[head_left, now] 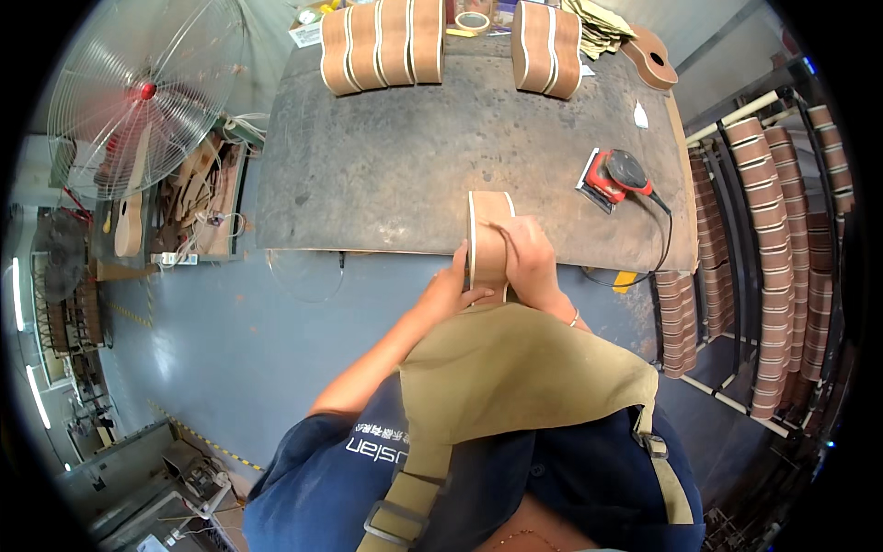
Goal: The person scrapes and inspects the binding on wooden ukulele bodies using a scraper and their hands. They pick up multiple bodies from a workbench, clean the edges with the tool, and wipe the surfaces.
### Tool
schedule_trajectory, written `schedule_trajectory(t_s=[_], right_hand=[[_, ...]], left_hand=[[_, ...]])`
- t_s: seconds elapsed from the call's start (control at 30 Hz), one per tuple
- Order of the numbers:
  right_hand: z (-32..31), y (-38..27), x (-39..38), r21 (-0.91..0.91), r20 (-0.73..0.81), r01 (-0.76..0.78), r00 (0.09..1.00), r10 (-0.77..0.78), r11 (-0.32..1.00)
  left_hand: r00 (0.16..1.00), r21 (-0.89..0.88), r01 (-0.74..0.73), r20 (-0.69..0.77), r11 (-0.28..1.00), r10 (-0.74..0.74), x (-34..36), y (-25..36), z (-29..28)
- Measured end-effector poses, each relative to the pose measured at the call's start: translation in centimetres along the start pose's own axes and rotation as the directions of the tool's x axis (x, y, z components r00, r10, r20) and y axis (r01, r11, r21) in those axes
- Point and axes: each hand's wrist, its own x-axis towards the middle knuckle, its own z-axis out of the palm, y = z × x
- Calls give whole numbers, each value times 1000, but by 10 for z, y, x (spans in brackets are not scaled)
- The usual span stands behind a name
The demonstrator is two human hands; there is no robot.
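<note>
A small wooden ukulele body (488, 241) stands on its edge at the table's front edge, its curved brown side facing up between pale binding strips. Its near end is hidden behind my apron. My left hand (448, 293) grips it from the left, fingers at the binding and thumb across the near part of the side. My right hand (533, 258) is closed over the right binding, with its fingertips bent together on the wood. Whether something small and thin sits in that pinch, I cannot make out.
On the dark table (386, 175) a red-and-black sander (614, 178) lies to the right, its cord trailing off the front edge. More bodies (382, 46) stand at the back, near a white bottle (641, 115). A large fan (147, 92) is left; racks (763, 258) of bodies are right.
</note>
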Motion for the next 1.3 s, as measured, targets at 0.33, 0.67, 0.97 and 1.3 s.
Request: schedule_trajectory(t_s=[0.33, 0.67, 0.97, 1.3], right_hand=[[-3, 82, 69, 60, 102, -184, 979, 178, 981], [48, 133, 115, 261, 682, -541, 689, 243, 800], [62, 164, 100, 243, 664, -540, 698, 268, 806], [-7, 87, 111, 235, 554, -363, 812, 183, 901]], left_hand=[[999, -174, 4, 43, 985, 3, 55, 5, -84], [989, 70, -87, -117, 994, 95, 146, 32, -119], [999, -84, 3, 42, 996, 1, 161, 8, -113], [972, 125, -207, -83, 970, 218, 98, 75, -131]])
